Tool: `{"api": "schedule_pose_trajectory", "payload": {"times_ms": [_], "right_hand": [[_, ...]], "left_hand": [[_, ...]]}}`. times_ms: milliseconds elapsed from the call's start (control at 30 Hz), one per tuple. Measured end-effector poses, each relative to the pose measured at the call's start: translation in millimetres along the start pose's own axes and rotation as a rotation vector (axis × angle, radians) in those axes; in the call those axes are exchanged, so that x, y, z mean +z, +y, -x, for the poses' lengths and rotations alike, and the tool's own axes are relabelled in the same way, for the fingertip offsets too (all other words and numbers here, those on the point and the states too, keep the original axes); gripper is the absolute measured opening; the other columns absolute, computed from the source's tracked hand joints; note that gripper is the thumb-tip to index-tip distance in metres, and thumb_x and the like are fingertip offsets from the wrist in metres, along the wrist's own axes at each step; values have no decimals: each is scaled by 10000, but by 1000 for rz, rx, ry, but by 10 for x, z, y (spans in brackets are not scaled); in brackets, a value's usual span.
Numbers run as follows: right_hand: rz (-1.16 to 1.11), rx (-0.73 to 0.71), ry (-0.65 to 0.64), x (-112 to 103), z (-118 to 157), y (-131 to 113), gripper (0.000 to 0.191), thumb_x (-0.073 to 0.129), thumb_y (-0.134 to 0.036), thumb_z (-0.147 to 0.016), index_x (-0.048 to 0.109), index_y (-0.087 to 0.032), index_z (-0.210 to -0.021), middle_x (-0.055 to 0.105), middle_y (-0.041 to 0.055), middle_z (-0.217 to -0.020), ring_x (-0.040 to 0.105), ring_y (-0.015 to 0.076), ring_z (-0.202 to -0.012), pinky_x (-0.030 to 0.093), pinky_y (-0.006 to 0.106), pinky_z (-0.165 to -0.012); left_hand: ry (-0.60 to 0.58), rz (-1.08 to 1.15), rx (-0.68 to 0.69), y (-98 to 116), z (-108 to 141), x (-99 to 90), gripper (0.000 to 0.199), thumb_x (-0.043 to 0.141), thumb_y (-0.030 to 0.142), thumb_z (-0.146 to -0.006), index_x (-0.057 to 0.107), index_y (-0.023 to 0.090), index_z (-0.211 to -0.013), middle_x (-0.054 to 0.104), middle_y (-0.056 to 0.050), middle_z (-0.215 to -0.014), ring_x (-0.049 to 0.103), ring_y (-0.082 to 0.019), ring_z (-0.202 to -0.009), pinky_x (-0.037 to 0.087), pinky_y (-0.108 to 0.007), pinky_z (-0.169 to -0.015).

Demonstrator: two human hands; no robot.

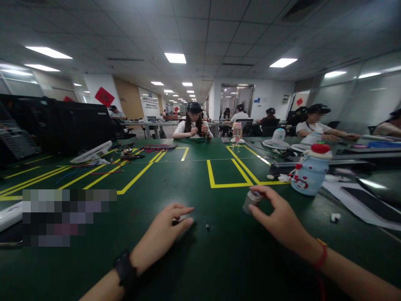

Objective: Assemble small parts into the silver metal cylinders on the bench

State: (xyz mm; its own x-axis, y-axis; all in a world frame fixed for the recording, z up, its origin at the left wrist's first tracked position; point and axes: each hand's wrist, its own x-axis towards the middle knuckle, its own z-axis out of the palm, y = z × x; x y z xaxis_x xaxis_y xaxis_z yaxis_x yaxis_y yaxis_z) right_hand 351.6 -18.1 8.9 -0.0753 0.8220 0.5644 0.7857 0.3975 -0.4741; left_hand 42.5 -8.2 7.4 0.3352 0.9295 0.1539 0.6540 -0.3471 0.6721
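Observation:
My right hand point(278, 217) grips a small grey cylinder point(251, 202) between thumb and fingers, at table height. It has a metallic rim on top and looks like a small motor, though its kind is not certain. Closer to the middle, my left hand point(163, 234) rests low over the table with its fingers curled. A pale, shiny thing point(181, 218) shows in part between its thumb and forefinger; most of it is hidden. Between the two hands, a tiny ring-shaped part point(207, 226) lies on the green table point(219, 259).
A blue bottle with a red lid point(310, 171) stands to the right, near a small white piece point(335, 217) and a dark phone-like slab point(372, 202). Wires point(156, 148) and a white fan point(92, 151) lie at left. Across the table sits a person point(194, 123).

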Motion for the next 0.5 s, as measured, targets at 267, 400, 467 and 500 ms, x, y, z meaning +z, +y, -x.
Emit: {"api": "schedule_pose_trajectory", "payload": {"times_ms": [267, 400, 467, 500], "right_hand": [[492, 227, 25, -693, 263, 1155, 586, 559, -594, -670, 530, -208, -1110, 617, 111, -1042, 582, 313, -944, 429, 490, -800], [627, -8, 135, -398, 236, 709, 661, 540, -593, -696, 473, -215, -1234, 392, 149, -1339, 361, 374, -1211, 314, 552, -913], [574, -139, 5, -103, 156, 285, 501, 504, -541, -760, 500, -313, -1207, 380, 77, -1355, 352, 330, -1222, 311, 527, -924], [531, -197, -73, 65, 109, 53, 441, 493, -526, -778, 511, -356, -1185, 386, 44, -1352, 360, 306, -1217, 321, 506, -923]], "left_hand": [[38, 23, -166, -233, 111, -300, 421, 472, 516, -820, 640, 242, -1091, 663, -47, -1051, 619, -234, -913, 468, -319, -788], [24, -1, -142, -220, 85, -224, 399, 472, 512, -825, 655, 247, -1061, 650, -47, -1059, 599, -240, -953, 455, -333, -826], [19, -22, -132, -233, 83, -221, 393, 467, 511, -830, 659, 247, -1047, 641, -50, -1056, 594, -240, -951, 451, -341, -831], [16, -34, -128, -243, 86, -229, 390, 463, 511, -833, 661, 246, -1041, 635, -53, -1053, 593, -239, -946, 450, -346, -831]]}}
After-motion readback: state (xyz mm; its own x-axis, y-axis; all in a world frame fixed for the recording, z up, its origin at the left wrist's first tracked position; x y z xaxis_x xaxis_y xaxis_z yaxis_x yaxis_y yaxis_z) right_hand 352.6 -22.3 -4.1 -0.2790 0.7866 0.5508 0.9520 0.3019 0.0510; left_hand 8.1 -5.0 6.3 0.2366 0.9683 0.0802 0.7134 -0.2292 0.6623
